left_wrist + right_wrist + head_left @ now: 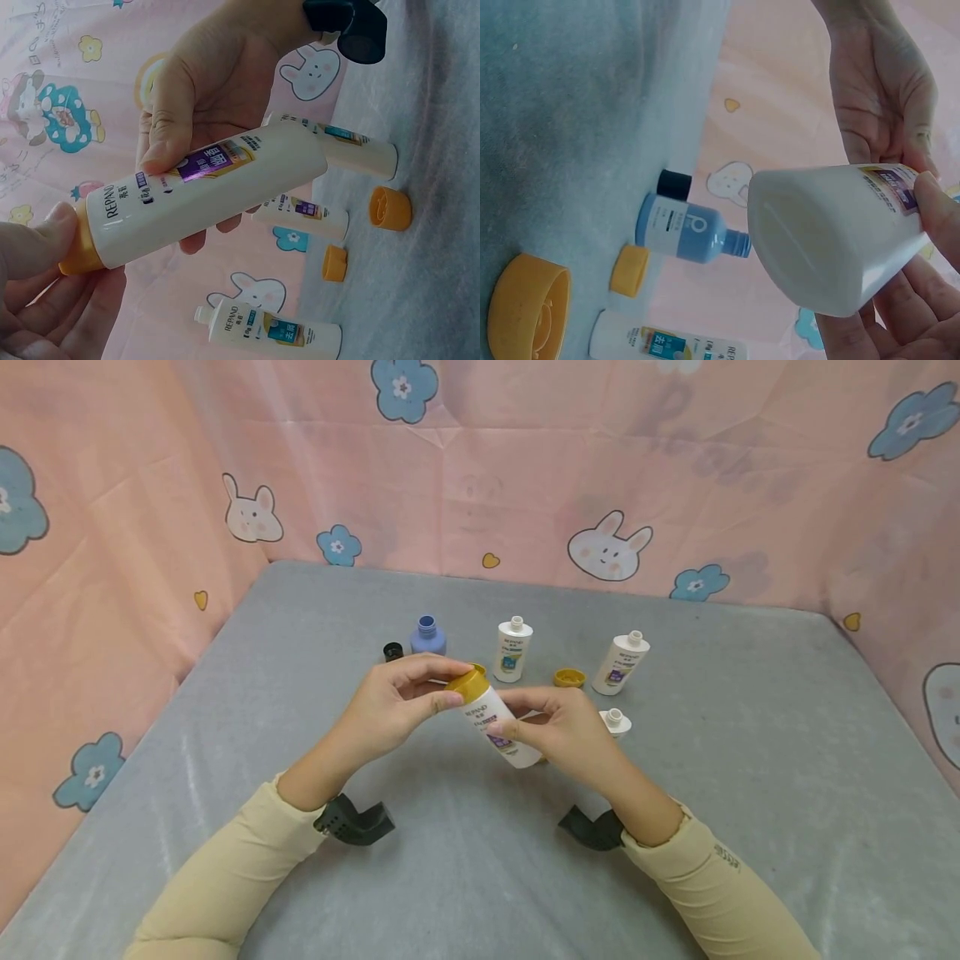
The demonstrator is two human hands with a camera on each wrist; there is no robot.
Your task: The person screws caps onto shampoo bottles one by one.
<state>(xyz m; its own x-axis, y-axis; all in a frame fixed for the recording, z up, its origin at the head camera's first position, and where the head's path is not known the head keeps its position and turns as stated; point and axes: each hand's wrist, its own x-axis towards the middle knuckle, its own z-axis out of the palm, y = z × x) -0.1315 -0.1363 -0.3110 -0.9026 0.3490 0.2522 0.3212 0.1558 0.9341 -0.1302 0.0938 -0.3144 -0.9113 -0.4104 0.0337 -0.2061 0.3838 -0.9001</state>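
Note:
Both hands hold one white shampoo bottle (501,727) tilted above the table, its purple label facing up. My left hand (386,706) grips the golden cap (468,686) at the top end between thumb and fingers. Around the bottle's body, thumb on the label side, is my right hand (573,731). The cap sits on the bottle's end in the left wrist view, where the label on the bottle (217,195) reads REPAND. In the right wrist view the bottle's base (802,244) faces the camera.
Behind the hands stand an uncapped blue bottle (428,639), a black cap (393,651), an uncapped teal-labelled white bottle (513,652) and a purple-labelled one (622,664). Another white bottle (615,722) is partly hidden by the right hand. Golden caps (569,677) lie among them.

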